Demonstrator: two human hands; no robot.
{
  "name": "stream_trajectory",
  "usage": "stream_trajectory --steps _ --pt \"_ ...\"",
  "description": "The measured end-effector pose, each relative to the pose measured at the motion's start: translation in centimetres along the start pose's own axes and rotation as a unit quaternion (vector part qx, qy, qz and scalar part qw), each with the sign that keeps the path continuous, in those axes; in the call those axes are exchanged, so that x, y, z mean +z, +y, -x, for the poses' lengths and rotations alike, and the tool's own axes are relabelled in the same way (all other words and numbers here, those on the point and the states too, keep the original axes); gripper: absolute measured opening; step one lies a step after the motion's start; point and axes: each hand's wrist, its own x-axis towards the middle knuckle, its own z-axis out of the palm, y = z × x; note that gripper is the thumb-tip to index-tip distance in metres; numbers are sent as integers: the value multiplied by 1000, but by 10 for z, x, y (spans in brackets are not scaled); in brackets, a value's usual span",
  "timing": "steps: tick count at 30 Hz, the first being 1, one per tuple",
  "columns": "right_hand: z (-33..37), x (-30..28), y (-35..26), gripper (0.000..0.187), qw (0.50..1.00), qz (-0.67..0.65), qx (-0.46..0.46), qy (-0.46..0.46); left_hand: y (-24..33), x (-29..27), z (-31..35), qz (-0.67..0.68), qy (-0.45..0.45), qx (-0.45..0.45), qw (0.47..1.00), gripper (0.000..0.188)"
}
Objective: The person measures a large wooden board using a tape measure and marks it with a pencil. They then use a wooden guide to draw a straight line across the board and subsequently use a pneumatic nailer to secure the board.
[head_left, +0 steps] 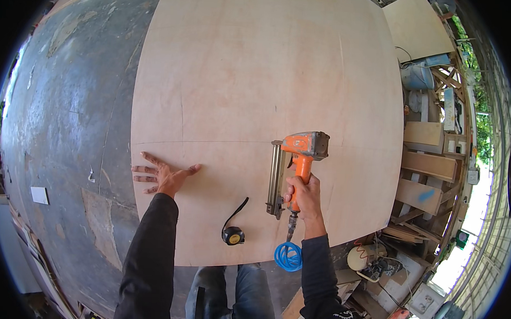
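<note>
A large pale plywood sheet (241, 74) lies before me, with pencil lines running across it. My left hand (169, 176) rests flat near the sheet's left edge, fingers spread and holding nothing. In my right hand (306, 198) is an orange pneumatic nail gun (302, 147), gripped by its handle with the head turned up and right. Its long metal magazine points along the left side. From the base of the handle a coiled blue air hose (288, 256) hangs past the sheet's near edge. Between my hands sits a black and yellow tape measure (233, 235) with a wrist strap.
Worn grey concrete floor (71, 113) spreads to the left, with a small white piece (39, 195) on it. Along the right stand stacked wood offcuts (430, 165), a pale blue bucket (417, 77) and a cream air compressor tank (364, 256). Another board (417, 27) lies at the far right.
</note>
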Motion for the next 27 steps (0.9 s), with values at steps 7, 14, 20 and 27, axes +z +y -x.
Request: stream_trajectory --steps 7,14,20,27 --pt "-2 -4 2 26 1000 1 15 -8 -5 5 -6 13 6 23 1000 175" --pt "-4 -4 4 26 1000 12 14 -2 -3 6 -7 15 12 17 1000 176" --pt "-1 2 -1 17 1000 9 8 -8 -5 6 -5 24 15 17 999 176" --pt "-2 1 -1 19 1000 26 10 -3 -4 7 -6 28 9 22 999 176"
